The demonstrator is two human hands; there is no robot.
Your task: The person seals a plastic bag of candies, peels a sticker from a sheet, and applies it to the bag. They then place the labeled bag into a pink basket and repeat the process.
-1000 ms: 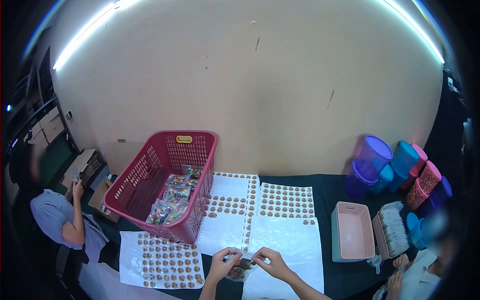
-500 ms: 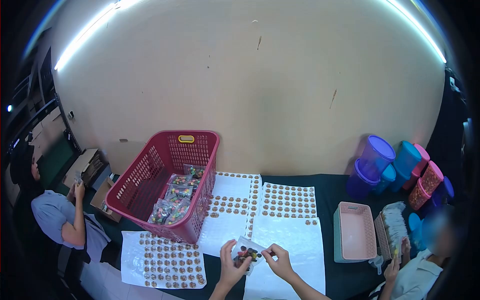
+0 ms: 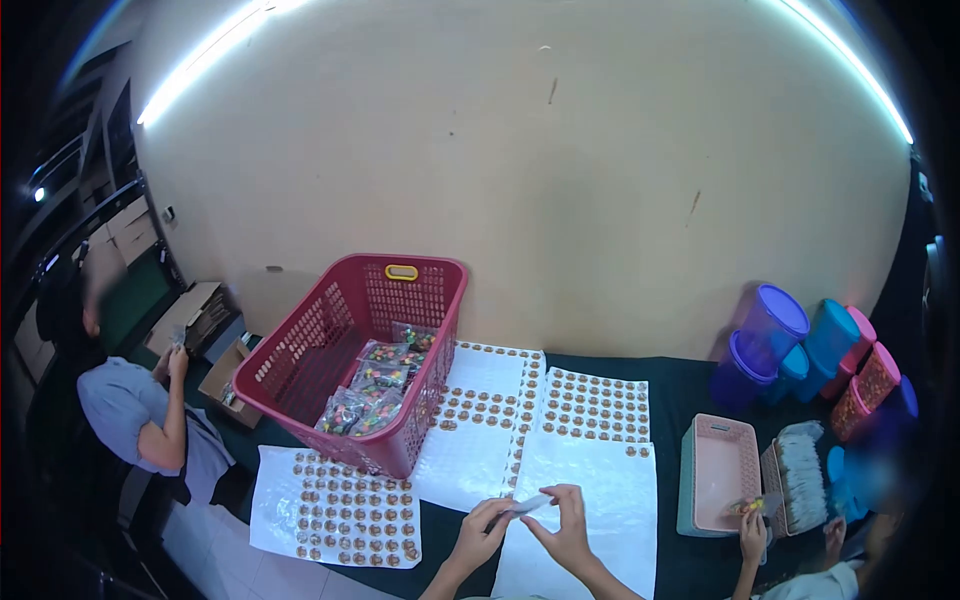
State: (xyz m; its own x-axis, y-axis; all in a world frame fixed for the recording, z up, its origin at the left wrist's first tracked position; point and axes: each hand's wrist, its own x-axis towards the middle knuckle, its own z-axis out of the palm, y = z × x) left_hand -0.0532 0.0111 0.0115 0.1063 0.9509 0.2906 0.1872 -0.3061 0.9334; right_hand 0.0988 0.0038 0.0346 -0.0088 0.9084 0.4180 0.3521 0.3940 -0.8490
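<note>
Above the white sticker sheets, my left hand (image 3: 482, 535) and my right hand (image 3: 566, 528) pinch a small clear plastic bag (image 3: 530, 505) between them. The bag is tilted almost edge-on, so the colourful pieces inside hardly show. My left fingers close on its left end, while my right thumb and fingers grip the right end. Beneath them lies a mostly bare white sticker sheet (image 3: 590, 490). Left of my hands is another sheet (image 3: 365, 505) with rows of round brown stickers.
A maroon basket (image 3: 300, 335) holding several filled bags (image 3: 385, 375) stands back left. On the right are a pink basket (image 3: 727, 470), a container of clear bags (image 3: 800, 480) and stacked tubs (image 3: 765, 330). One person (image 3: 150, 415) works at left; another person's hand (image 3: 752, 535) holds a small bag.
The bag has turned from lying face-up, with its pieces showing, to nearly edge-on. My right hand has shifted its grip. The person at right has brought a small bag over the pink basket's edge.
</note>
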